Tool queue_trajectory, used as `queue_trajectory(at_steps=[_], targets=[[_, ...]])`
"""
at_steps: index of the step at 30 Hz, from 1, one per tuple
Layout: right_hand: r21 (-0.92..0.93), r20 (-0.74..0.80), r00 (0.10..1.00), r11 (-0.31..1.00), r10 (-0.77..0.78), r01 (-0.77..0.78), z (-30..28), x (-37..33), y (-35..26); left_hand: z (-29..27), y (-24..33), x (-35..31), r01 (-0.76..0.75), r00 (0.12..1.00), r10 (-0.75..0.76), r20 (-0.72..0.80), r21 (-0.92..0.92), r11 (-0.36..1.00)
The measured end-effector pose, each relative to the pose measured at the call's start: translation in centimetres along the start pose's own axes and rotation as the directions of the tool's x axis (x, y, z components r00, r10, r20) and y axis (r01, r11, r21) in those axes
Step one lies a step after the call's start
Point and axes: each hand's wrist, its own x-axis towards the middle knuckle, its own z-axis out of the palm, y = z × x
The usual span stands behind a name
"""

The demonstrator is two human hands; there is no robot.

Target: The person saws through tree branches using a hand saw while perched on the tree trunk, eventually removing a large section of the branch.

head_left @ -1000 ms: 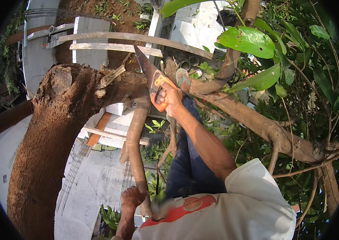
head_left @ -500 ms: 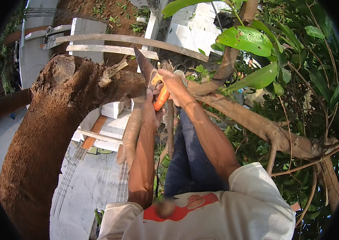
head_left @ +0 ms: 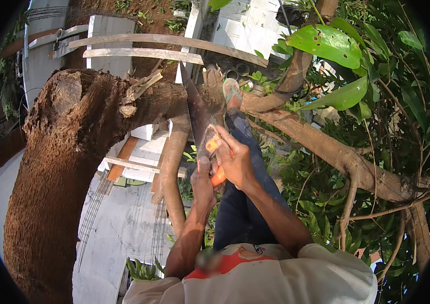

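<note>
A hand saw point(head_left: 198, 112) with a dark, tapering blade and an orange-yellow handle points away from me, its blade across the thick brown branch point(head_left: 167, 100). Whether the teeth touch the bark I cannot tell. My right hand point(head_left: 236, 163) is closed around the handle from the right. On the left side of the handle, close to the blade's base, my left hand point(head_left: 203, 183) is closed on the saw too. Beyond the hands, my foot in a flip-flop point(head_left: 232, 92) rests on the tree by the fork.
A rough, thick trunk point(head_left: 47, 202) curves up at left, with a splintered stub point(head_left: 144, 87) on top. Another limb point(head_left: 316, 144) runs right into dense leaves point(head_left: 329, 46). Wooden planks point(head_left: 144, 52) span beyond the branch. Far below lie white walls and a pale slab point(head_left: 118, 228).
Both hands and the saw have come back toward my body, so more of the blade shows. My foot, mostly hidden before, is now visible.
</note>
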Motion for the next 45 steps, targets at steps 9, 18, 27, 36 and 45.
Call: queue_trajectory(at_steps=[9, 18, 27, 36, 45], targets=[[0.041, 0.070, 0.997, 0.999, 0.014, -0.017, -0.4, -4.7, 1.5, -2.6, -4.8, -4.5, -0.142, 0.989, 0.142, 0.032, -0.007, 0.990], [-0.110, 0.090, 0.993, 0.990, -0.079, 0.089, 3.1, 10.8, -2.5, 1.7, 6.7, 10.9, -0.095, 0.993, 0.090, 0.076, 0.062, 0.994], [0.011, 0.047, 0.999, 1.000, -0.016, 0.015, -0.8, -11.4, 1.0, -3.6, -4.5, -10.0, -0.148, 0.987, 0.159, -0.027, 0.239, 0.960], [-0.085, 0.120, 0.992, 0.996, 0.040, -0.030, 1.6, 9.2, -1.0, -0.2, 1.7, 8.9, -0.121, 0.992, 0.122, 0.021, -0.024, 0.992], [-0.093, -0.043, 0.998, 0.994, -0.053, 0.048, 1.6, 1.3, 0.4, -2.6, -0.1, 2.9, 0.011, 0.995, -0.008, 0.098, -0.031, 0.999]])
